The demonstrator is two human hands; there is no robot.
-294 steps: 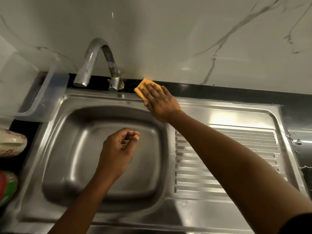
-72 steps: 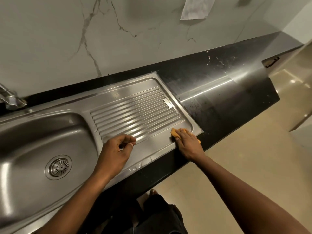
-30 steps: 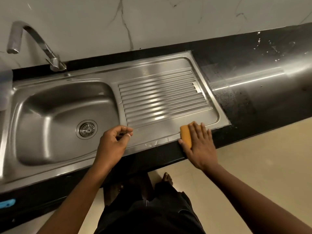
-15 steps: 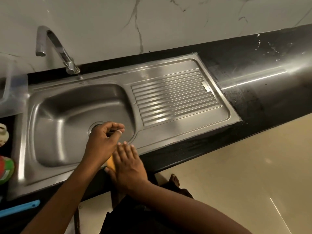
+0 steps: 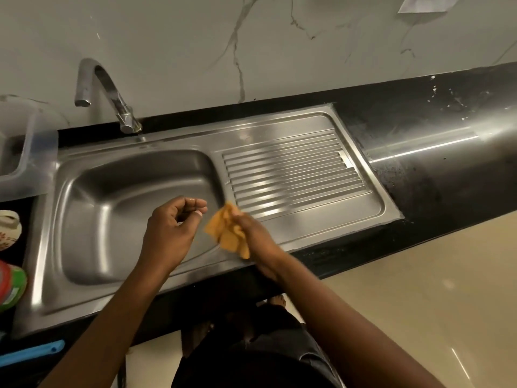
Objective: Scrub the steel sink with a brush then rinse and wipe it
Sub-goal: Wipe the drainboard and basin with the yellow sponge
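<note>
The steel sink [image 5: 321, 222] has a basin on the left and a ribbed drainboard on the right, set in a black counter. My right hand [image 5: 256, 236] grips a crumpled orange cloth [image 5: 228, 232], lifted just above the sink's front rim between basin and drainboard. My left hand [image 5: 170, 231] hovers over the basin's right side with fingers curled toward the thumb; it holds nothing that I can see. The drain is hidden behind my left hand. The curved tap [image 5: 103, 91] stands at the back and no water runs from it.
A clear plastic container [image 5: 28, 158] stands at the sink's left end. Below it sit a patterned ceramic piece [image 5: 9, 228] and a red and green object [image 5: 11, 287]. A blue handle [image 5: 33, 351] lies on the front left counter. The black counter [image 5: 447, 152] runs right.
My right hand has lifted the orange cloth off the front rim and bunched it, moving a little right and up. My left hand has stayed curled over the basin.
</note>
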